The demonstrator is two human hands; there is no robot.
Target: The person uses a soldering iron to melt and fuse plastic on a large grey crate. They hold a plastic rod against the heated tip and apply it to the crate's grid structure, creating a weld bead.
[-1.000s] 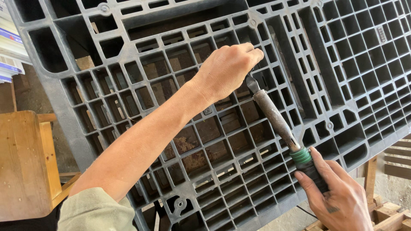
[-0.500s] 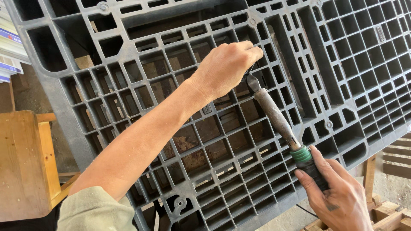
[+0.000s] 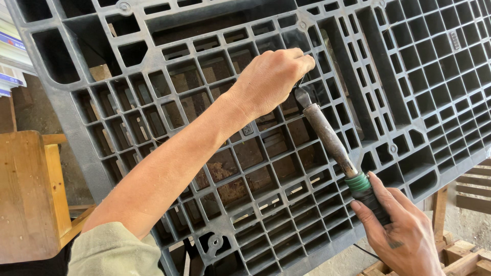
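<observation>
Little has changed over the last second: the soldering iron (image 3: 327, 138) has slid only slightly along the grey plastic pallet (image 3: 169, 66), its tip staying on one rib near the upper middle of the frame, so the work on that spot looks ongoing; the left hand (image 3: 271, 79) reaches in from the lower left, arm outstretched, fingers curled shut beside the tip, whatever they pinch hidden; the right hand (image 3: 404, 230), lower right, wraps the iron's dark handle firmly; a wooden bench (image 3: 25, 194) sits at left.
</observation>
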